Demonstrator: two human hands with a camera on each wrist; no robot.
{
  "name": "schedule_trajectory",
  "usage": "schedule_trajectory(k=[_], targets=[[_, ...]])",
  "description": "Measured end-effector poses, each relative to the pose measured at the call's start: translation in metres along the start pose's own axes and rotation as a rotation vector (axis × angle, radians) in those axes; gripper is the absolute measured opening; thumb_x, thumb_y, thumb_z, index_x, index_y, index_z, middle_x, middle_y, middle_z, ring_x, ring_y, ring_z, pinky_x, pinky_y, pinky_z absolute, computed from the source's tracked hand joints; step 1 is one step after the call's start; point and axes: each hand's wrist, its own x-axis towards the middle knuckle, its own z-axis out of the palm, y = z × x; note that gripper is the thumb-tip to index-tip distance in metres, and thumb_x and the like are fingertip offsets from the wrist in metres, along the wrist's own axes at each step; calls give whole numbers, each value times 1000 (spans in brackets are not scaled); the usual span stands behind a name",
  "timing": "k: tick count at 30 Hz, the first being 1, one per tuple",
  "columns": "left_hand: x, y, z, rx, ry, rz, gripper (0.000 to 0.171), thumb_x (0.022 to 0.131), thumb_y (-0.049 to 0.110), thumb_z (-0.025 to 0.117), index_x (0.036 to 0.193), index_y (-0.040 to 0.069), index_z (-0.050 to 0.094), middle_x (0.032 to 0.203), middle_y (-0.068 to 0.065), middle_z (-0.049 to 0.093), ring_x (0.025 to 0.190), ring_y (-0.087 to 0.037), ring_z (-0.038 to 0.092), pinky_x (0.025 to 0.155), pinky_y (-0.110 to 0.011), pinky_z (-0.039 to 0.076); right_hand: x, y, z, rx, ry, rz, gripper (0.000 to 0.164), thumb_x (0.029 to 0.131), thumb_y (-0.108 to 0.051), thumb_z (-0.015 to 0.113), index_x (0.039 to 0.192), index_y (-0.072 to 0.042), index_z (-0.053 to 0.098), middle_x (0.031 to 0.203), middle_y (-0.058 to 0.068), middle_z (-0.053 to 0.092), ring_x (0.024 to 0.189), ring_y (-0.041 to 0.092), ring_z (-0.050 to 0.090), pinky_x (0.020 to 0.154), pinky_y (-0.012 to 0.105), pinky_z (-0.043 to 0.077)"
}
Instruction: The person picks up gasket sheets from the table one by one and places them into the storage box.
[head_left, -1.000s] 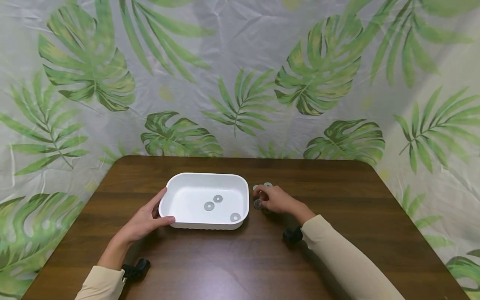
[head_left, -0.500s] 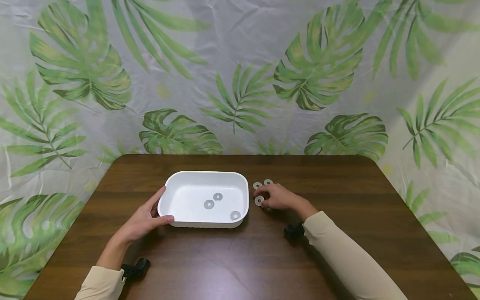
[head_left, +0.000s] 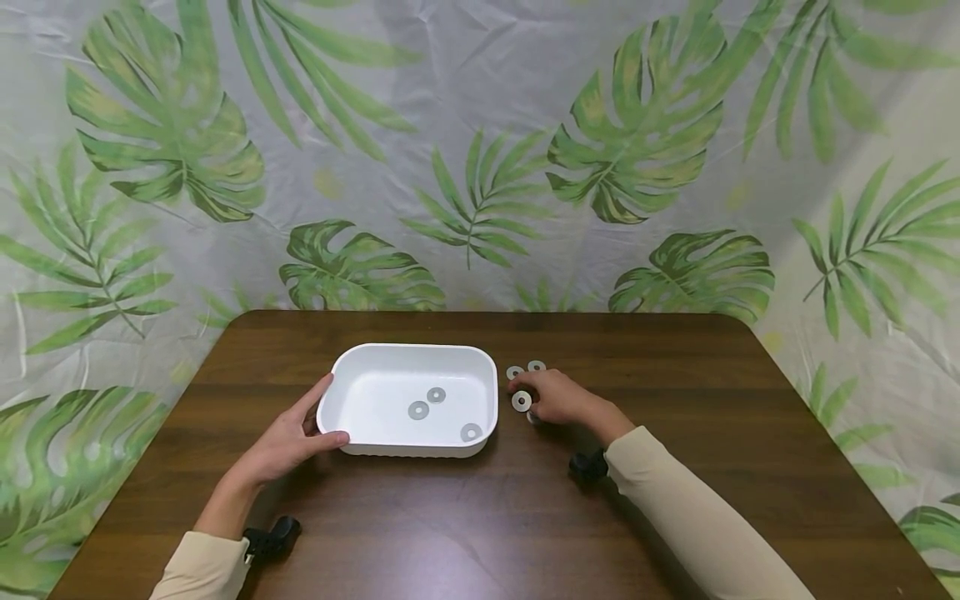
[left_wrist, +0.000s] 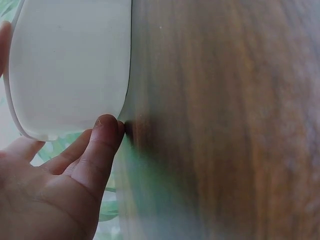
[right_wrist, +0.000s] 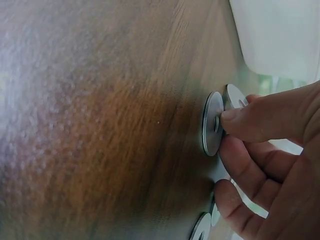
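A white rectangular tub stands on the table with three flat metal washers inside, one of them a washer near its front right corner. My left hand holds the tub's left end, thumb at the front corner and fingers along the side. In the left wrist view the thumb lies against the wall. Right of the tub, my right hand pinches a washer that is tipped up. The thumb presses near its hole in the right wrist view; the fingertips behind are partly hidden.
Around the right hand lie more loose washers: a washer and another washer behind it, and a partly covered washer in front. The dark wooden table ends at a leaf-printed curtain.
The washer at my right fingertips has tipped up and shifted slightly toward the hand, which now pinches it. The left hand and tub have stayed in place.
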Motion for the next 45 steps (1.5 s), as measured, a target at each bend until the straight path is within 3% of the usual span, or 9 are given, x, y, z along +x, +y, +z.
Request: schedule_trajectory(k=[9, 21, 29, 38, 45], targets=[[-1, 0, 1, 12, 6, -13, 100, 88, 20, 76, 161, 10, 9, 164, -27, 17, 138, -39, 39, 86, -11, 43, -1, -3, 1, -5, -3, 8, 36, 84, 3, 64, 117, -10, 69, 107, 7, 73, 91, 18, 62, 79, 31, 48], [-3, 0, 1, 12, 6, -4, 100, 87, 19, 76, 161, 8, 9, 163, -27, 17, 137, -40, 41, 87, -11, 43, 1, 0, 2, -16, -10, 13, 33, 82, -1, 69, 115, -8, 70, 106, 8, 72, 88, 18, 62, 79, 33, 50], [-4, -2, 1, 0, 5, -5, 100, 88, 19, 75, 161, 9, 8, 164, -27, 16, 138, -41, 39, 86, -11, 44, -1, 3, -2, 56, 16, 62, 34, 83, -7, 70, 117, -8, 71, 109, 7, 73, 94, 18, 62, 82, 33, 50], [0, -3, 0, -17, -1, -2, 100, 88, 20, 75, 161, 11, 8, 163, -27, 18, 134, -40, 43, 84, -13, 47, -5, 0, -19, 234, 71, 58, 34, 86, -6, 71, 119, -5, 68, 101, 9, 72, 80, 13, 59, 71, 27, 48], [0, -3, 0, -15, 0, -1, 100, 88, 18, 76, 161, 10, 8, 162, -29, 20, 132, -40, 45, 83, -14, 47, -7, -14, -32, 271, 105, -6, 34, 87, -7, 73, 121, -5, 68, 96, 8, 71, 82, 13, 62, 72, 28, 50]])
